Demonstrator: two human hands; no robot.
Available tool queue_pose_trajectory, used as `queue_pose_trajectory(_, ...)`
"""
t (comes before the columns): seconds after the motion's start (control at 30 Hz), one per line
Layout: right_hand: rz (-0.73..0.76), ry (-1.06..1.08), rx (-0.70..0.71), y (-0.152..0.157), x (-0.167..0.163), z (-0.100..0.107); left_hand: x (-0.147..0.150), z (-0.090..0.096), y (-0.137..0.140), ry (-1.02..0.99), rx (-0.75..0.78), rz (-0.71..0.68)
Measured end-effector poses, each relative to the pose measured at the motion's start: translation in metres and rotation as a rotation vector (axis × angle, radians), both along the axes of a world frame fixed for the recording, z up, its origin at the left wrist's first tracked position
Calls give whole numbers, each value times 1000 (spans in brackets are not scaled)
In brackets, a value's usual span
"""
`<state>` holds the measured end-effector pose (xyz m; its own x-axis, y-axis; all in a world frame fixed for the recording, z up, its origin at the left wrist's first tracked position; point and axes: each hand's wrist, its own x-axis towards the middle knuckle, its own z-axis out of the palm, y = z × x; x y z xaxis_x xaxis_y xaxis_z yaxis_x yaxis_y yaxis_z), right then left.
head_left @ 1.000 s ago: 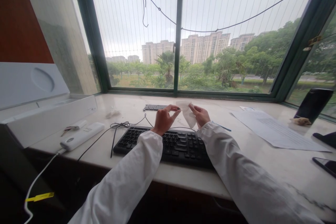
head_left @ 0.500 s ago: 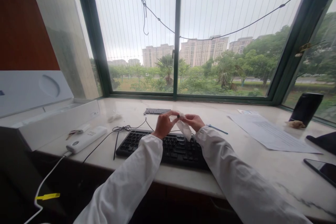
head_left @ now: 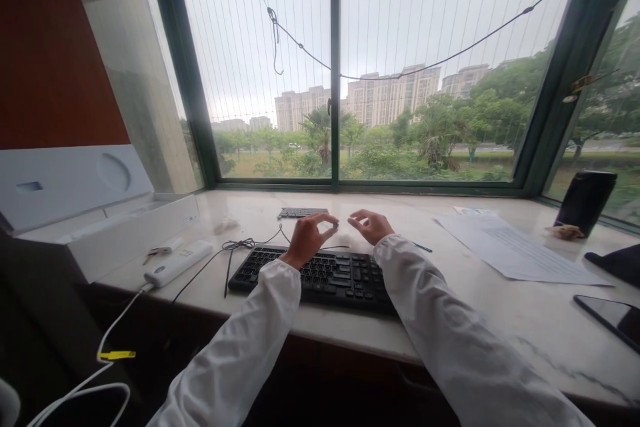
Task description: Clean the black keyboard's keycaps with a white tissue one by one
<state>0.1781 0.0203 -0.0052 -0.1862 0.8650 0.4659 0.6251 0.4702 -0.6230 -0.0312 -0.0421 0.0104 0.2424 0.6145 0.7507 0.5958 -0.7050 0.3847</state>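
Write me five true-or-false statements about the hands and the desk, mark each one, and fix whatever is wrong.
1. The left hand pinches a small dark piece. True.
2. The right hand clasps the left hand. False: the right hand is apart from it, with nothing visible between its fingertips.
3. The black computer keyboard is partly covered by the person's sleeves. True.
4. The white box at the left is shut. False: the white box stands open, its lid raised.
5. A printed sheet lies right of the keyboard. True.

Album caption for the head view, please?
Left hand pinching a small dark piece, right hand alongside, over a black keyboard.
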Motion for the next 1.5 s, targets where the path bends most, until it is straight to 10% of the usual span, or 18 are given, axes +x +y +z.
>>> queue_pose_trajectory(0.2,513,154,-154,-22,-19,16,-4,1,-18,7,28,10)
queue_pose_trajectory(0.63,606,126,-298,-37,-35,13,-18,-7,-50,74,-8,45)
queue_pose_trajectory(0.87,593,27,-298,-39,-42,5,-95,-5,-81,58,-50,245)
queue_pose_trajectory(1.07,519,-153,-214,-38,-50,0,-175,-18,-96,26,-388,277)
queue_pose_trajectory(1.5,578,-334,-25,-83,-125,5,-195,-37,-85,-26,-570,154)
